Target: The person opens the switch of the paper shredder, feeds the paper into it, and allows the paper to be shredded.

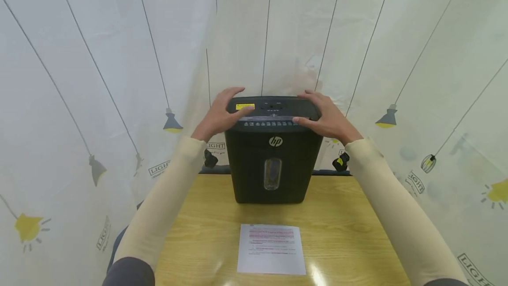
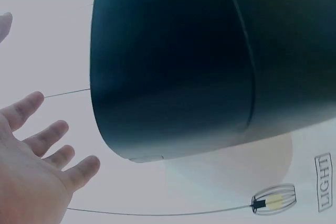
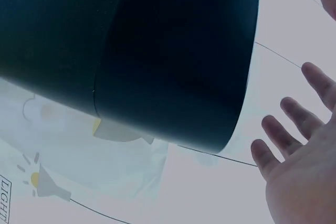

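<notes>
A black HP paper shredder (image 1: 254, 158) stands upright at the far side of the table, with a yellow label on its top and a small clear window in front. My left hand (image 1: 223, 114) is spread at the shredder's top left corner, my right hand (image 1: 326, 116) at its top right. Both wrist views show the fingers of the left hand (image 2: 39, 156) and right hand (image 3: 299, 156) parted, with a gap between them and the dark casing. Neither hand holds anything. A printed sheet of paper (image 1: 271, 250) lies in front of the shredder.
The wooden table (image 1: 337, 228) carries the shredder and the sheet. Behind and around it hangs a pale curtain (image 1: 119, 34) printed with lamps. Small dark objects (image 1: 341, 162) show beside the wrists.
</notes>
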`<state>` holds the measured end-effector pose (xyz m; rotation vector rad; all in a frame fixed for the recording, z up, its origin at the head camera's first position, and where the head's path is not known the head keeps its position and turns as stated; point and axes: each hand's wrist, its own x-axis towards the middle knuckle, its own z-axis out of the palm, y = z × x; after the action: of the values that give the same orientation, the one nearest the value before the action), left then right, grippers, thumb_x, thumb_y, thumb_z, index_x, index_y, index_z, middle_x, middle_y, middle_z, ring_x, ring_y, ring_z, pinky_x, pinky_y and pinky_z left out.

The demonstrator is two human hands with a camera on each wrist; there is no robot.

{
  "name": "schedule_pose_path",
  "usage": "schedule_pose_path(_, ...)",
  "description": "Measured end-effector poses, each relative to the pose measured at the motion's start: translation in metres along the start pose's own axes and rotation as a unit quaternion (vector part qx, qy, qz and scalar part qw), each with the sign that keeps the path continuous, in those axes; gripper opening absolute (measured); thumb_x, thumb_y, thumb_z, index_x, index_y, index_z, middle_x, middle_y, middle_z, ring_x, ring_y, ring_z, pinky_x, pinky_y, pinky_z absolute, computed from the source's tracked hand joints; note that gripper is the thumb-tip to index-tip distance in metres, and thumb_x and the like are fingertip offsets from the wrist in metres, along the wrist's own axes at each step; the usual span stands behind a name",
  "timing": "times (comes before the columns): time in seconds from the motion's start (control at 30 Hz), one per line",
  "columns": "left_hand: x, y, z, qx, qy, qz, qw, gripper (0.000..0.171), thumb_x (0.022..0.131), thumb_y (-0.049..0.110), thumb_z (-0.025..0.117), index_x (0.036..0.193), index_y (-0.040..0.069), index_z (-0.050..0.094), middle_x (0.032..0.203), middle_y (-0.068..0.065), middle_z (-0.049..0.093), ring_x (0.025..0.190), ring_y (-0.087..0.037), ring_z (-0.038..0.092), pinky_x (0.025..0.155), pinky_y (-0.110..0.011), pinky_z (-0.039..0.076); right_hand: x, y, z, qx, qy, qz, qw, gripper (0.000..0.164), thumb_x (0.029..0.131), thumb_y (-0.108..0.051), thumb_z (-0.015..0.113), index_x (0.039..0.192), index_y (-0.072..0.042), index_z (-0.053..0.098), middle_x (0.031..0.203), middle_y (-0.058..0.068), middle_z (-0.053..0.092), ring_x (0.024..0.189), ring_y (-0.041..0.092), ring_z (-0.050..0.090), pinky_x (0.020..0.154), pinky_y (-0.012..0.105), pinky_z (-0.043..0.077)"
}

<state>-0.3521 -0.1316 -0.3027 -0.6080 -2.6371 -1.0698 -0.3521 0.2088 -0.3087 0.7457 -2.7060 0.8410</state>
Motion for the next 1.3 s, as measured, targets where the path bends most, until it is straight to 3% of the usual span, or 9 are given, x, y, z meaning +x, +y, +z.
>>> schedule_pose_path(0.3, -0.021, -0.011, 0.003, 0.056, 0.036, 0.026, 0.9975, 0.094, 0.089, 0.066, 0.067, 0.163, 0.027, 0.025, 0.173, -0.004, 0.013, 0.161, -0.027, 0.008, 0.125, -0.062, 0.023, -0.015, 0.005, 0.001, -0.018, 0.023, -0.012, 0.999, 0.088, 0.088, -0.054, 0.076, 0.161, -0.031, 0.032, 0.174, 0.005, 0.011, 0.159, 0.039, 0.011, 0.117, 0.076, 0.019)
schedule_pose_path(0.57, -0.041, -0.023, 0.011, 0.095, 0.077, 0.041, 0.9917, 0.1, 0.087, 0.068, 0.067, 0.165, 0.028, 0.017, 0.173, -0.005, 0.011, 0.161, -0.026, 0.006, 0.124, -0.062, 0.024, -0.038, 0.014, 0.002, -0.044, 0.046, 0.003, 0.998, 0.092, 0.088, -0.053, 0.075, 0.162, -0.029, 0.028, 0.175, 0.004, 0.007, 0.159, 0.041, 0.011, 0.118, 0.076, 0.014)
schedule_pose_path(0.97, -0.066, -0.051, 0.033, 0.029, 0.086, 0.012, 0.9958, 0.107, 0.085, 0.066, 0.072, 0.165, 0.027, 0.014, 0.173, -0.004, 0.01, 0.16, -0.027, 0.01, 0.123, -0.063, 0.025, -0.084, 0.039, 0.017, -0.044, 0.076, 0.045, 0.995, 0.104, 0.086, -0.051, 0.078, 0.165, -0.028, 0.016, 0.174, 0.007, 0.008, 0.157, 0.044, 0.013, 0.119, 0.075, 0.012)
schedule_pose_path(1.3, -0.102, -0.087, 0.064, -0.007, 0.099, -0.039, 0.9943, 0.108, 0.084, 0.062, 0.076, 0.165, 0.034, 0.009, 0.172, -0.008, 0.012, 0.158, -0.028, 0.015, 0.123, -0.062, 0.026, -0.112, 0.058, 0.056, -0.008, 0.098, 0.07, 0.993, 0.106, 0.085, -0.05, 0.079, 0.166, -0.023, 0.016, 0.174, 0.009, 0.01, 0.157, 0.044, 0.013, 0.115, 0.079, 0.014)
